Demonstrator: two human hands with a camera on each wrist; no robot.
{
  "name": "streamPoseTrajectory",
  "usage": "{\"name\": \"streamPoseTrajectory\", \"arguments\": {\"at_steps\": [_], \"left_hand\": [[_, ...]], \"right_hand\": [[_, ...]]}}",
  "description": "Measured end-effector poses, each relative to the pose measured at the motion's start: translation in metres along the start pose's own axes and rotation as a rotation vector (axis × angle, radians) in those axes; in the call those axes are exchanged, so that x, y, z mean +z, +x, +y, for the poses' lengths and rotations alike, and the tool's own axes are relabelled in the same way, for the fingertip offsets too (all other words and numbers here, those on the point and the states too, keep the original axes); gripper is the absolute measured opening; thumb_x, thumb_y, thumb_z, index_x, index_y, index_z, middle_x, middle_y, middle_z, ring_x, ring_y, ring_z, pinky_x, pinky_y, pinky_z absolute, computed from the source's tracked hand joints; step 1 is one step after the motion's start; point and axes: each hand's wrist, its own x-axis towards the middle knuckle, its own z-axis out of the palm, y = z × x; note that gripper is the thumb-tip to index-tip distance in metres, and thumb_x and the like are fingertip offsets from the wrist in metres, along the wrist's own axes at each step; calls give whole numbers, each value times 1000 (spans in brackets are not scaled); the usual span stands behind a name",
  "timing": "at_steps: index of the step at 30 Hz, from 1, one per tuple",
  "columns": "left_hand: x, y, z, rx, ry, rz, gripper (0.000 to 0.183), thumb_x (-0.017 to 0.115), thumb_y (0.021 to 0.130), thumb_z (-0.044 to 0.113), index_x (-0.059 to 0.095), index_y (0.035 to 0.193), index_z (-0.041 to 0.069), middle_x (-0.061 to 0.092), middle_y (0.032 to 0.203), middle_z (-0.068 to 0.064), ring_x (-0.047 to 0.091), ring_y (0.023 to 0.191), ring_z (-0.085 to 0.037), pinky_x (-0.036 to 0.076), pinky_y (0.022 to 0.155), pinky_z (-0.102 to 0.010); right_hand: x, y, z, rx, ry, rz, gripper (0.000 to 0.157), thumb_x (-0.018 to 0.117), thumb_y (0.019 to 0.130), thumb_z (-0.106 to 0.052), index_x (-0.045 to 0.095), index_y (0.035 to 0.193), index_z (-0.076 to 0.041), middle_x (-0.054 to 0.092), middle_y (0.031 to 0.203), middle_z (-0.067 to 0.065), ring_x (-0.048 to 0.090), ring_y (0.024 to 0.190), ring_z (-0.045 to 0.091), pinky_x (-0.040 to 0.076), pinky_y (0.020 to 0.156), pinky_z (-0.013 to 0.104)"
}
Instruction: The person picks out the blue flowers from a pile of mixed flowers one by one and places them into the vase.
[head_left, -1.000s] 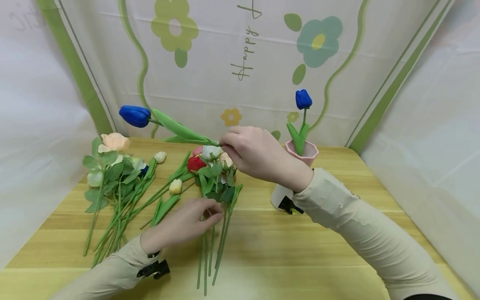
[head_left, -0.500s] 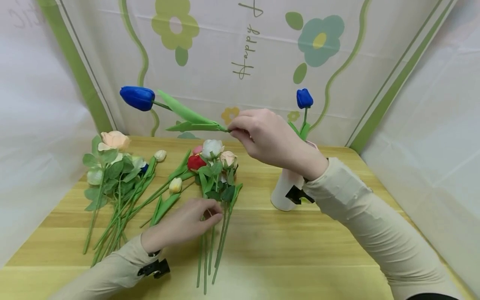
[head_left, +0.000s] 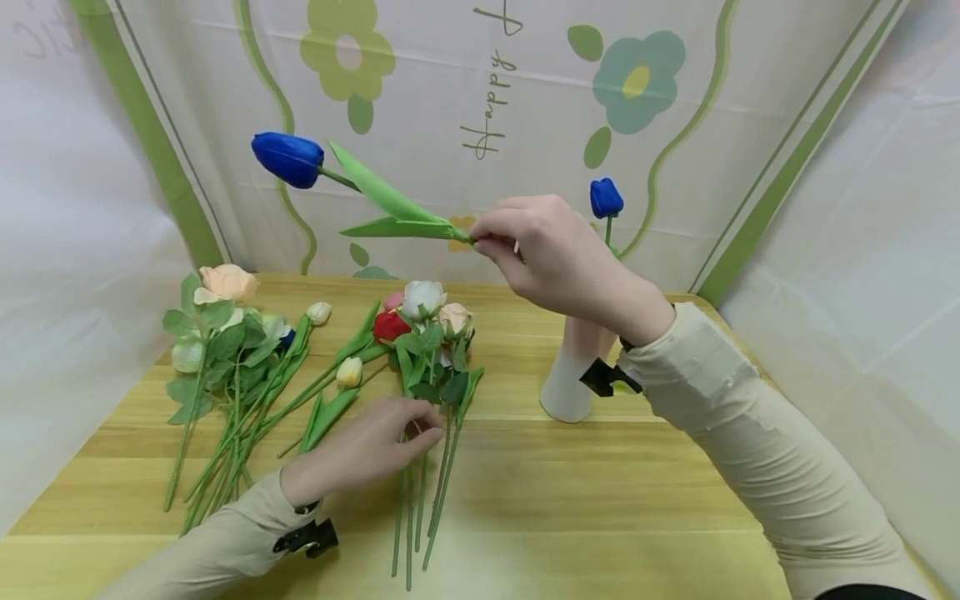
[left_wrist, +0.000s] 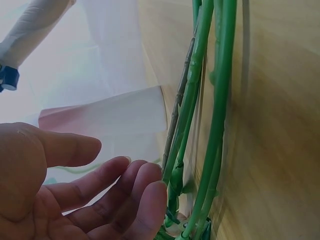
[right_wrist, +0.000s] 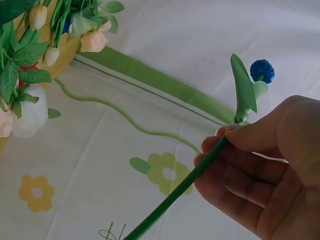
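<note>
My right hand (head_left: 566,258) pinches the stem of a blue artificial tulip (head_left: 288,158) just below its leaves. The flower is held in the air, its head pointing left and up; the right wrist view shows its green stem (right_wrist: 175,196) between thumb and fingers. My left hand (head_left: 375,442) rests with loosely curled fingers beside the stems of a bunch of artificial flowers (head_left: 431,342). In the left wrist view its fingertips (left_wrist: 150,172) are right at the green stems (left_wrist: 216,115), with nothing gripped. A pink and white vase (head_left: 567,379), partly hidden behind my right forearm, holds another blue tulip (head_left: 606,198).
A second pile of artificial flowers (head_left: 232,350) lies on the left of the wooden table (head_left: 600,500), with a peach rose (head_left: 227,283) at its top. A yellow-white tulip (head_left: 349,372) lies between the two bunches. A printed curtain (head_left: 420,125) hangs behind the table.
My right hand has risen and moved to the right with the blue tulip, uncovering the white rose below and covering the vase's mouth. My left hand has stayed where it was.
</note>
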Motion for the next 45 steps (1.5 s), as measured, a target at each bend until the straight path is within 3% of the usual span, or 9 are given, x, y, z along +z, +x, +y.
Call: {"name": "streamPoseTrajectory", "arguments": {"at_steps": [13,24,32,45], "left_hand": [[1,-1,-1,-13,4,-17,15,58,101,24,70,100,15,67,89,9,61,83,-5,51,74,-29],[1,0,0,-14,10,-15,15,58,101,23,71,101,14,67,89,9,61,82,-5,51,73,-28],[1,1,-1,-2,4,-21,14,59,100,20,71,101,12,67,89,8,61,81,-5,51,72,-28],[1,0,1,-7,10,-33,14,59,100,18,71,101,12,68,90,7,61,81,-5,52,72,-28]], "right_hand": [[-1,-6,9,45,-91,4,9,67,92,0,75,96,0,68,86,8,59,66,16,49,61,33],[-6,-17,19,109,-54,-1,10,66,92,1,75,95,-1,66,81,6,53,64,16,44,61,32],[-9,-25,23,191,-55,-28,11,66,93,0,76,98,-2,69,87,6,58,69,16,46,64,34],[-12,-39,32,249,-46,-19,12,68,90,3,77,96,-3,68,85,5,59,71,16,48,64,33]]}}
